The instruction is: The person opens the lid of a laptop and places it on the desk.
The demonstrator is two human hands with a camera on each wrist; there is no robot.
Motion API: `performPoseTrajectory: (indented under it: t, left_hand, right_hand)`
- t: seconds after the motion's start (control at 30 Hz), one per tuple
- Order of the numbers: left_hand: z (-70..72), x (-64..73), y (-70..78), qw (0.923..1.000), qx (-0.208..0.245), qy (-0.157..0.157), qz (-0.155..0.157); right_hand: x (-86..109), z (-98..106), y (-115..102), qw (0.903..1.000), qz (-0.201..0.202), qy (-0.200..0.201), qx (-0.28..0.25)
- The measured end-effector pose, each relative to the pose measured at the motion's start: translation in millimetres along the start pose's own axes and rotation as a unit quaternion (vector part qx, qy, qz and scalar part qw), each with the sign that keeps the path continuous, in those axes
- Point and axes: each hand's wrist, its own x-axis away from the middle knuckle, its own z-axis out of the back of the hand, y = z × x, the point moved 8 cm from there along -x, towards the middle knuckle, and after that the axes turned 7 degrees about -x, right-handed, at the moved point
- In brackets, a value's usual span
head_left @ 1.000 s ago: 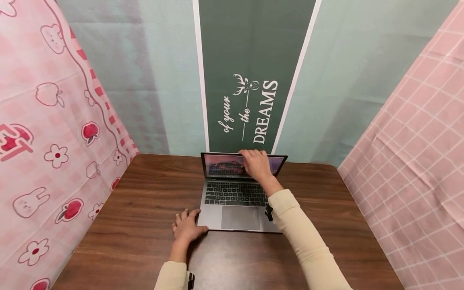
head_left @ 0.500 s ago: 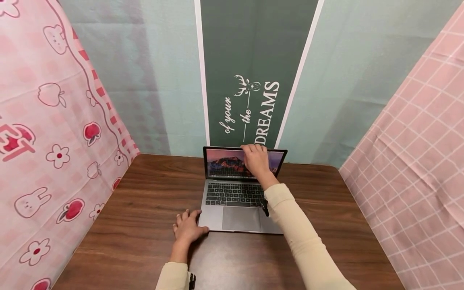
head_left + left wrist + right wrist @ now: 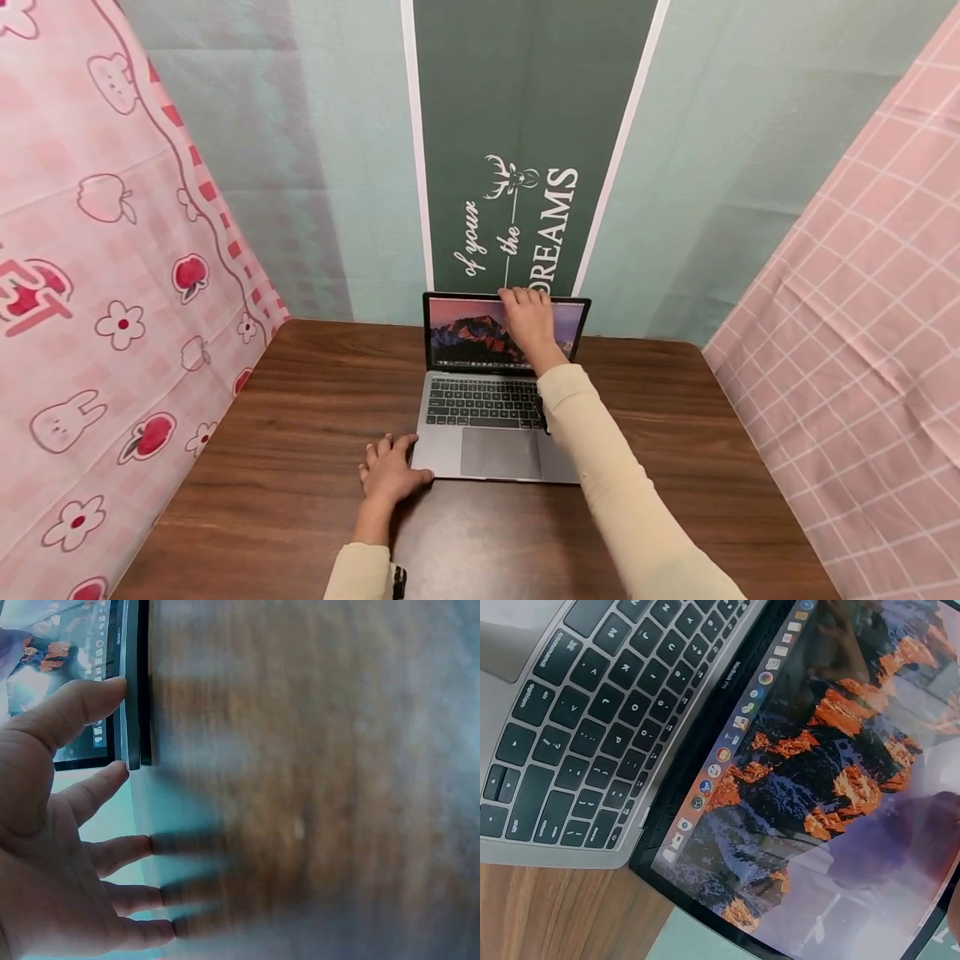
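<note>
A grey laptop stands on the wooden table with its lid raised and its screen lit, showing a mountain picture. My right hand holds the lid's top edge, its fingers bent over the rim and the palm side in front of the screen. In the right wrist view, the keyboard and screen fill most of the picture; little of that hand shows at the right edge. At the base's front left corner, my left hand spreads its fingers, thumb and index finger touching the edges, other fingertips on the table.
The brown wooden table extends around the laptop. Behind it hangs a green and pale blue cloth with white lettering. Pink patterned cloths close off the left side and the right side.
My right hand has moved up and back with the lid, which has tilted further from the keyboard so more of the screen shows. The left hand stays at the corner.
</note>
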Motion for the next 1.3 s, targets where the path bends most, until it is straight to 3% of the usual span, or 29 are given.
performPoseTrajectory:
  t: [0.27, 0.67, 0.97, 1.1, 1.2, 1.3]
  left_hand:
    - [-1.2, -0.8, 1.4, 1.0, 0.001, -0.001, -0.001]
    - [-2.2, -3.1, 2.8, 1.0, -0.001, -0.001, -0.003]
    - [-4.4, -2.3, 4.5, 0.9999, -0.002, -0.003, -0.01]
    - [-3.3, -4.1, 4.6, 0.9999, -0.004, -0.003, -0.012]
    - [-5.9, -2.2, 5.8, 0.9997, -0.005, -0.006, -0.022]
    - [-4.9, 0.8, 6.0, 0.9995, -0.005, 0.002, -0.031]
  right_hand:
    - [-8.5, -6, 11, 0.9999, -0.015, -0.001, -0.008]
    - [-11.2, -17, 21, 0.9966, -0.046, -0.068, -0.005]
    - [-7.9, -4, 16, 0.9961, -0.04, -0.076, -0.02]
    - [-8.0, -4, 16, 0.9928, -0.051, -0.104, -0.03]
    - [-0.6, 2, 20, 0.9876, -0.071, -0.13, -0.053]
    - [8.1, 15, 24, 0.9844, -0.08, -0.13, -0.087]
